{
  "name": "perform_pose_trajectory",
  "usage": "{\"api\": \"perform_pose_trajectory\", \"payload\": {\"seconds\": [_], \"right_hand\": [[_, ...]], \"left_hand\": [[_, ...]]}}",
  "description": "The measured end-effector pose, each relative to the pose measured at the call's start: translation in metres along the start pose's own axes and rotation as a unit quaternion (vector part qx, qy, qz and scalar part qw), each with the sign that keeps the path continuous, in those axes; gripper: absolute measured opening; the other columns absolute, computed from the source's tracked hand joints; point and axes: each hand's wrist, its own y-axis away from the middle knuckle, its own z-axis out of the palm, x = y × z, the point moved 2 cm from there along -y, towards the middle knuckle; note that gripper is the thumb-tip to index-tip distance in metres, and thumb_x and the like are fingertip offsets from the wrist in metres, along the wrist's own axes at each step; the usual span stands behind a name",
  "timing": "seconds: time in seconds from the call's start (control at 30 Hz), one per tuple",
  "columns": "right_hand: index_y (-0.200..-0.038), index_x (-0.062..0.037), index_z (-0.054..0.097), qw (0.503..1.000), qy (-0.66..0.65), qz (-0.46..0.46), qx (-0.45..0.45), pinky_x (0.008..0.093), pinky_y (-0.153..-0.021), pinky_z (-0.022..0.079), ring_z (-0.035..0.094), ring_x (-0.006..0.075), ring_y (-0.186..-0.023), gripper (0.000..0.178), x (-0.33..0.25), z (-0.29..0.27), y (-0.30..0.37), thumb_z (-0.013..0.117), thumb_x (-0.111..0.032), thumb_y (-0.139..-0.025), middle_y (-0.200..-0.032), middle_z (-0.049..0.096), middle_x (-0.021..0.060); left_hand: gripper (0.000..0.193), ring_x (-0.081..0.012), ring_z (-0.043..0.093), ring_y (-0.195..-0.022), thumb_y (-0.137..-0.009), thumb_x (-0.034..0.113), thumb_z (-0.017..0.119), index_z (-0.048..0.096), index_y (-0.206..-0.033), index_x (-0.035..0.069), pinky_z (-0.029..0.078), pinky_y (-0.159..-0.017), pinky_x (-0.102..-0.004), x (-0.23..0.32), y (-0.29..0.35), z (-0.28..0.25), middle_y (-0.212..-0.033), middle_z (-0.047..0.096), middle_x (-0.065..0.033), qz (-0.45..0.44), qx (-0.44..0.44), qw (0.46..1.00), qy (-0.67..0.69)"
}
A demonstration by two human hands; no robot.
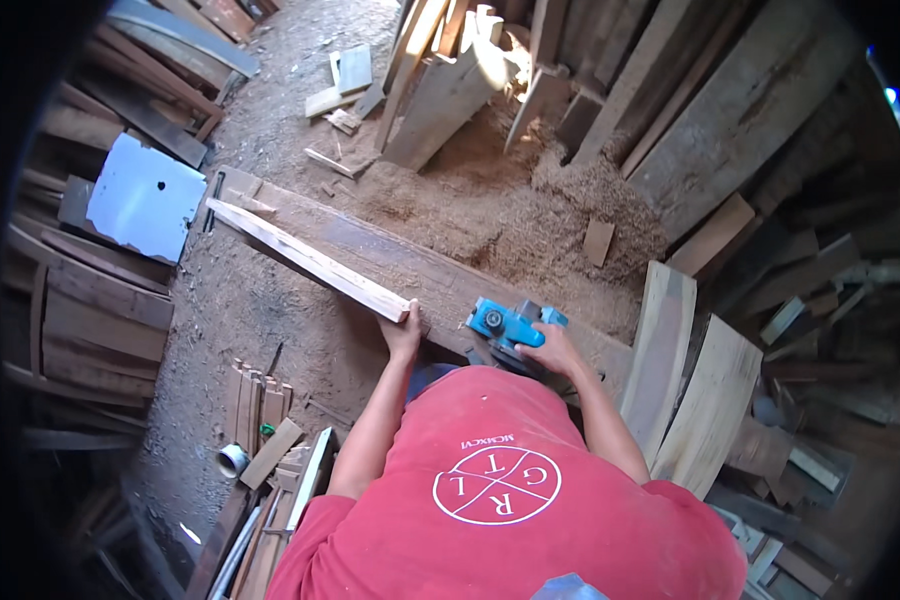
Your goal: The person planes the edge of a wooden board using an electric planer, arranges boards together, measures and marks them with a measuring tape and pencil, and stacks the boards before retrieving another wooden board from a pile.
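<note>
A long pale strip of wood [305, 255] lies along the near edge of a dusty wooden bench plank [425, 258], its far end close to the plank's left end. My left hand [402, 335] is closed around the near end of this strip, the fingers partly hidden beneath it. To the right, a blue electric hand planer [507, 321] rests on or just over the plank, apart from the strip. My right hand [554, 350] grips the planer by its rear handle. The underside of the planer is hidden.
Sawdust and shavings [580, 205] are heaped beyond the bench. Boards [760, 100] lean at the far right, and two curved planks [705, 400] stand by my right arm. A white sheet [145, 198] lies at left. Sticks and a tape roll [232, 460] sit at lower left.
</note>
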Motion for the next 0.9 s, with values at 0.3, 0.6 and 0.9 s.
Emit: {"api": "perform_pose_trajectory", "payload": {"seconds": [0.3,0.6,0.9], "right_hand": [[-0.127,-0.0095,0.068,0.994,-0.051,0.036,0.086,0.0455,-0.104,0.05,0.063,0.0366,-0.122,0.066,0.016,-0.003,0.047,0.081,-0.055,-0.08,-0.131,0.066,0.0207],[-0.123,-0.0091,0.069,0.985,-0.066,0.056,0.147,0.0433,-0.093,0.054,0.068,0.0311,-0.105,0.054,0.019,-0.032,0.06,0.079,-0.047,-0.086,-0.109,0.07,0.0145],[-0.118,-0.0078,0.069,0.97,-0.059,0.095,0.215,0.0443,-0.09,0.054,0.067,0.033,-0.099,0.04,0.051,-0.032,0.078,0.079,-0.032,-0.087,-0.101,0.069,0.0146]], "left_hand": [[0.098,-0.0471,0.044,-0.138,-0.083,0.044,0.08,0.034,-0.145,-0.015,0.032,-0.119,-0.0489,0.022,0.002,0.021,-0.144,0.045,-0.0369,0.022,-0.069,0.989,-0.126],[0.031,-0.0173,0.064,-0.079,-0.094,0.022,0.073,0.064,-0.102,-0.006,0.053,-0.075,-0.0366,0.002,0.026,0.029,-0.095,0.07,-0.0105,-0.234,-0.035,0.971,0.015],[0.055,-0.0287,0.067,-0.106,-0.089,0.023,0.079,0.056,-0.123,-0.014,0.052,-0.097,-0.0445,0.007,-0.005,0.036,-0.122,0.068,-0.0245,-0.158,-0.021,0.986,-0.05]]}}
